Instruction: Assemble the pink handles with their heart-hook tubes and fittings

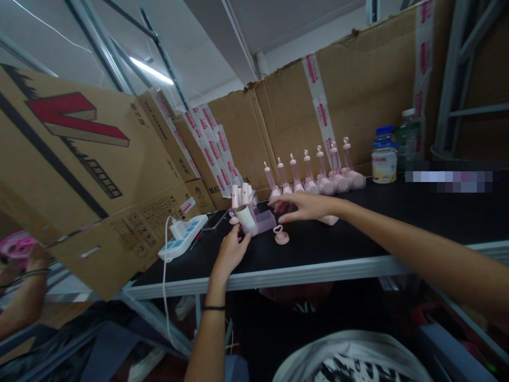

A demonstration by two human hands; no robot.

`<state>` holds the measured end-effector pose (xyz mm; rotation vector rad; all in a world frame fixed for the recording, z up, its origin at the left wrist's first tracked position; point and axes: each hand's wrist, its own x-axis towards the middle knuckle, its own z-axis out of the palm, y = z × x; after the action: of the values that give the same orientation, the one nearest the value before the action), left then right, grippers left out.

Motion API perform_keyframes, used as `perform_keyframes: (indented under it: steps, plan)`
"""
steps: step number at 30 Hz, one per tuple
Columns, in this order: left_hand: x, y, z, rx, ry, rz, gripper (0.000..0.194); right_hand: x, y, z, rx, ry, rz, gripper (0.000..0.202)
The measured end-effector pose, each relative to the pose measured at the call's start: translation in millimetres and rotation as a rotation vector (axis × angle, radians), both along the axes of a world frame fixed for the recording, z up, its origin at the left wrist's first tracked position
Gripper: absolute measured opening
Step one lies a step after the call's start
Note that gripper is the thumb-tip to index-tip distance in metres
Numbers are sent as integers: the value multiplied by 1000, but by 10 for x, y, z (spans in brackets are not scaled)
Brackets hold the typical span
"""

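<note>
My left hand (231,248) rests at the near side of a white and lilac piece (247,220), fingertips at its lower edge; thumb and fingers are apart. My right hand (299,207) hovers with spread fingers to the right of that piece, holding nothing visible. Just below it on the table lies a round pink cap with a heart-shaped loop (281,236). Another small pink looped part (234,218) sits near my left fingertips. Beneath my right palm, a pale pink block (329,219) shows partly. Pink cylinders (240,195) stand behind the white and lilac piece.
Several pink assemblies with clear tubes (319,178) stand in a row along the cardboard wall (358,85). A blue-lidded jar (384,156) is at right. A power strip (183,239) and phone (215,220) lie left. Another person's hand (37,257) shows far left.
</note>
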<state>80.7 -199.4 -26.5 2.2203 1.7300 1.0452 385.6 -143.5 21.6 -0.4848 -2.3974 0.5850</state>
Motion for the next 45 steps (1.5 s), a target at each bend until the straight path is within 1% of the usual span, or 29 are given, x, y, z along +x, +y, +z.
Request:
perform_keyframes:
  steps: [1, 2, 4, 5, 6, 7, 8, 10, 12, 15, 18, 20, 23, 25, 27, 29, 31, 33, 36, 38, 41, 43, 45]
  plan:
    - [2, -1, -1, 0, 0, -1, 54, 75, 40, 67, 41, 47, -81, 52]
    - [3, -3, -2, 0, 0, -1, 53, 158, 89, 126, 90, 68, -193, 43]
    - [3, -6, -4, -2, 1, 1, 53, 329, 203, 199, 184, 18, -469, 30]
    - [2, -6, -4, -4, 1, 3, 53, 408, 260, 208, 209, -47, -588, 28]
    - [0, -5, -5, -5, 1, 5, 54, 477, 311, 200, 215, -125, -673, 28]
    - [-2, -4, -4, -6, 2, 7, 54, 531, 354, 177, 202, -212, -715, 29]
    - [-5, -1, -4, -6, 3, 7, 54, 568, 387, 142, 177, -297, -722, 32]
    - [-11, 6, -2, -6, 6, 9, 56, 581, 420, 48, 115, -440, -688, 39]
    - [-15, 11, -1, -6, 13, 10, 57, 521, 422, -59, 64, -523, -659, 42]
    - [-14, 8, 2, -4, 24, 9, 57, 366, 403, -195, 48, -545, -663, 32]
    - [-8, -4, 3, 2, 30, 10, 55, 261, 380, -245, 66, -517, -678, 21]
    - [-8, -13, 0, 5, 27, 17, 55, 252, 360, -209, 79, -486, -686, 18]
    - [-17, -24, -15, 18, 11, 36, 55, 269, 327, -76, 116, -434, -691, 21]
    - [-25, -29, -26, 37, -5, 43, 54, 240, 309, 38, 103, -300, -667, 23]
    - [-32, -31, -34, 56, -21, 44, 53, 150, 295, 155, 2, -52, -584, 20]
    - [-36, -33, -38, 68, -31, 45, 53, 6, 277, 279, -161, 184, -457, 16]
    - [-38, -32, -40, 74, -34, 45, 53, -170, 252, 412, -265, 298, -337, 18]
    - [-39, -29, -41, 76, -32, 45, 53, -358, 231, 542, -272, 355, -252, 24]
    - [-40, -23, -43, 77, -27, 44, 52, -645, 250, 674, -245, 451, -192, 29]
    - [-40, -21, -45, 79, -24, 45, 51, -823, 316, 689, -264, 516, -175, 27]
    - [-41, -19, -50, 82, -18, 51, 49, -1016, 467, 599, -274, 559, -134, 20]
    - [-43, -14, -55, 84, -14, 55, 49, -1066, 565, 493, -212, 558, -98, 20]
    - [-44, -7, -58, 83, -10, 55, 50, -1054, 627, 383, -128, 523, -57, 23]
